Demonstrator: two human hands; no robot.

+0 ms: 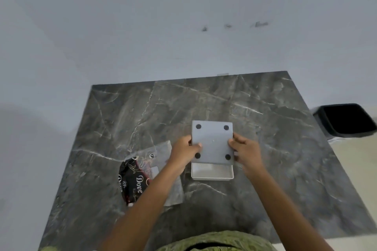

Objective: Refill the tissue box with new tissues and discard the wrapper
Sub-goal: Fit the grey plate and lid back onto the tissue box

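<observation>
Nearest the camera, green patterned clothing (216,240) fills the bottom edge, cut off by the frame. Two bare forearms reach out over the dark marble table (285,159). On it, a white tissue box (212,142) is held bottom up, four black pads at its corners; its open base tray (212,173) shows below, and I cannot tell what is inside. The left hand (183,153) grips the box's left edge, thumb on the underside; the right hand (246,149) clasps the right edge, fingers curled behind. Left of the box lies a tissue pack wrapper (134,179), partly hidden by the left forearm. A black bin (344,120) stands off the table's right side, interior dark.
</observation>
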